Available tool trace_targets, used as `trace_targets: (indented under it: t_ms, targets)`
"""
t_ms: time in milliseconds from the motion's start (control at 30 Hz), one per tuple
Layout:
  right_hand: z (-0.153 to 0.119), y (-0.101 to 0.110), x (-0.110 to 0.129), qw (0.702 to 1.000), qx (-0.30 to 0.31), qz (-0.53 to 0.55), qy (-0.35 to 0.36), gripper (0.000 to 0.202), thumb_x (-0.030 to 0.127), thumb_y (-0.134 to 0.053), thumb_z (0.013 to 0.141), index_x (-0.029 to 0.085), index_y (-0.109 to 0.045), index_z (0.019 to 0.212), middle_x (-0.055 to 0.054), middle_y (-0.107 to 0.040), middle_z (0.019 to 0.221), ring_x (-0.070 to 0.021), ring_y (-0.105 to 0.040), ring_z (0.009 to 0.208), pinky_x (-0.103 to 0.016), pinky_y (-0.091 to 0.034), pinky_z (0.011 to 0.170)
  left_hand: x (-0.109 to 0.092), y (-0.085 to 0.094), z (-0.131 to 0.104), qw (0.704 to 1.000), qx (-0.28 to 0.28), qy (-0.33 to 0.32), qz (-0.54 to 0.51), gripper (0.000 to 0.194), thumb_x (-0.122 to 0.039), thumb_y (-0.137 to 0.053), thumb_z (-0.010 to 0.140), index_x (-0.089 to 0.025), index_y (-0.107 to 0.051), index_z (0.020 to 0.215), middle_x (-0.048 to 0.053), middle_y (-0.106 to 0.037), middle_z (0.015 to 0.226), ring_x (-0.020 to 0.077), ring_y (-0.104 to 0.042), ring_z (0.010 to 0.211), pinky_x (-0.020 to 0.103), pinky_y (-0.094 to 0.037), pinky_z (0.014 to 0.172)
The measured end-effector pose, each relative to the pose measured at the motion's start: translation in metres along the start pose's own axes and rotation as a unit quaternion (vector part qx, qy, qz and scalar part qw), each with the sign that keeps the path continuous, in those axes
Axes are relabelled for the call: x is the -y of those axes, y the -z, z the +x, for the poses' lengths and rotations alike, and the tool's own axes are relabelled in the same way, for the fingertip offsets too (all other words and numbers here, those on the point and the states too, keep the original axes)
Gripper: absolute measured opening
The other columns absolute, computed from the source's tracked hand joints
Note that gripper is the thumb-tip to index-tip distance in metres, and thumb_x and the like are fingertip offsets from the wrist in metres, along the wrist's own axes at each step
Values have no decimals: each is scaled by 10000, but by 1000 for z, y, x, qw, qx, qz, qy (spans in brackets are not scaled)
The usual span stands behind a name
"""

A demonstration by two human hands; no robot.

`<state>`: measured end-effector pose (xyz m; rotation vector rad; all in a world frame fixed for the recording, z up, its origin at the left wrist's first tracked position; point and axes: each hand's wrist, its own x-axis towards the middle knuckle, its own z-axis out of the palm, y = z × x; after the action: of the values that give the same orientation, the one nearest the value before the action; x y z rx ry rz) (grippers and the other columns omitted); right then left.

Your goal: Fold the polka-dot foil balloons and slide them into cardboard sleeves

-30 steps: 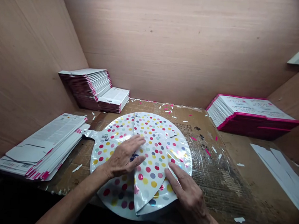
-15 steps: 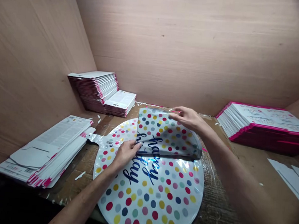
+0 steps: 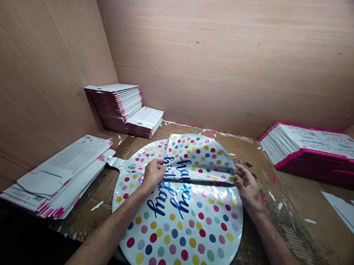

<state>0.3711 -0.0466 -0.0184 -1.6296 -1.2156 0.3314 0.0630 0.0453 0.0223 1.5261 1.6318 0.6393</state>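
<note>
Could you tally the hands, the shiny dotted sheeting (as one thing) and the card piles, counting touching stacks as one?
Hands: 2 (left hand, right hand)
Shiny dotted sheeting: 1, as you asked; I can't tell how many layers
Card piles: 3 (back-left pile, front-left pile, right pile)
Total: 6

The left forearm point(image 3: 111, 229) and right forearm point(image 3: 278, 244) are bare.

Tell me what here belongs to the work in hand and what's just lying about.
Work in hand:
Round, shiny white balloon with coloured dots
Left hand and right hand, touching it

Apparently just lying about:
Small white paper scraps
Flat white paper sheets
Pink-edged white cardboard stacks, untouched; whether they belong is unclear
</note>
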Motion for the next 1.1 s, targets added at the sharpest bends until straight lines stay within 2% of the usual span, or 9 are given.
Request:
trace_targets:
  t_ms: [100, 200, 300, 367, 500, 633, 733, 900, 1100]
  targets:
    - [8, -2, -3, 996, 16, -82, -36, 543, 610, -509, 831, 145, -680, 1053, -108, -734, 903, -234, -673, 771, -321, -517, 669, -2, 2, -2, 1000, 4, -7, 25, 345, -249, -526, 875, -90, -585, 1176, 44, -714, 778, 141, -638, 515, 259, -518, 533]
    - [22, -9, -7, 986, 26, -156, -60, 485, 559, -476, 820, 143, -708, 914, -81, -714, 740, -233, -655, 681, -317, -484, 609, -8, -2, -7, 994, -53, -48, 79, 431, -228, -540, 868, -99, -524, 1279, 132, -709, 1050, 246, -694, 918, 372, -544, 825]
    - [29, -13, -8, 979, 29, -192, -62, 413, 482, -503, 798, 150, -705, 940, -64, -692, 704, -246, -650, 697, -338, -479, 646, -17, -15, -7, 944, -133, -225, 202, 503, -243, -518, 893, -114, -453, 1375, 176, -495, 1430, 307, -421, 1356, 454, -366, 1098]
    - [25, -13, -3, 975, 25, -213, -62, 426, 456, -490, 822, 144, -682, 1038, -86, -699, 781, -267, -655, 780, -369, -486, 714, -19, -27, 1, 899, -116, -311, 284, 518, -335, -477, 928, -118, -446, 1397, 157, -385, 1523, 323, -250, 1450, 486, -262, 1163]
    - [0, -11, 23, 947, 49, -290, 130, 528, 410, -508, 868, 130, -526, 1315, -186, -595, 1253, -319, -564, 1132, -449, -447, 931, -8, -44, 27, 904, -28, -233, 357, 638, -491, -381, 948, -88, -403, 1442, 185, -339, 1543, 387, -175, 1461, 562, -178, 1169]
    - [-4, -21, 44, 833, 231, -372, 337, 470, 179, -537, 828, 157, -532, 1297, -163, -532, 1365, -299, -493, 1249, -454, -370, 1054, 5, -45, 42, 911, 2, -223, 346, 681, -560, -318, 949, -117, -376, 1463, 154, -278, 1576, 372, -132, 1474, 566, -126, 1175]
    - [15, -34, 43, 796, 289, -417, 330, 390, 108, -481, 851, 131, -557, 1232, -170, -607, 1256, -279, -560, 1163, -412, -428, 989, 5, -39, 43, 924, 11, -218, 314, 726, -608, -197, 956, -130, -332, 1486, 136, -215, 1598, 340, -82, 1487, 542, -139, 1177]
    - [33, -46, 36, 790, 287, -432, 328, 333, 69, -354, 917, 134, -594, 1138, -169, -637, 1185, -266, -593, 1103, -365, -464, 916, 4, -34, 48, 952, 6, -180, 249, 835, -647, -57, 936, -79, -246, 1517, 154, -129, 1612, 312, -30, 1493, 482, -90, 1196]
    - [3, 4, 43, 790, 286, -436, 324, 267, 31, -389, 898, 154, -607, 991, -125, -690, 1004, -224, -667, 889, -308, -494, 772, 0, -31, 65, 958, 14, -162, 237, 835, -653, -48, 933, -97, -303, 1503, 159, -206, 1593, 352, -97, 1478, 510, -127, 1186]
